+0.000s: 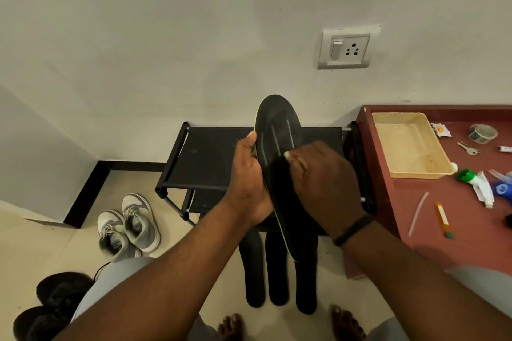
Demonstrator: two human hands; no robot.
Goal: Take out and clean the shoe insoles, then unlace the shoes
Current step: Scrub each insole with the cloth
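Left hand [249, 174] grips the black insole [277, 141] by its left edge, held upright over the black shoe rack [210, 158] so the face is exposed for cleaning. Right hand [318, 174] has fingers curled against that face, probably rubbing; whether it pinches a cloth, cannot tell. Three more insoles [277, 271] lean against the rack's front edge. Grey sneakers [130, 224] on the floor remain laced.
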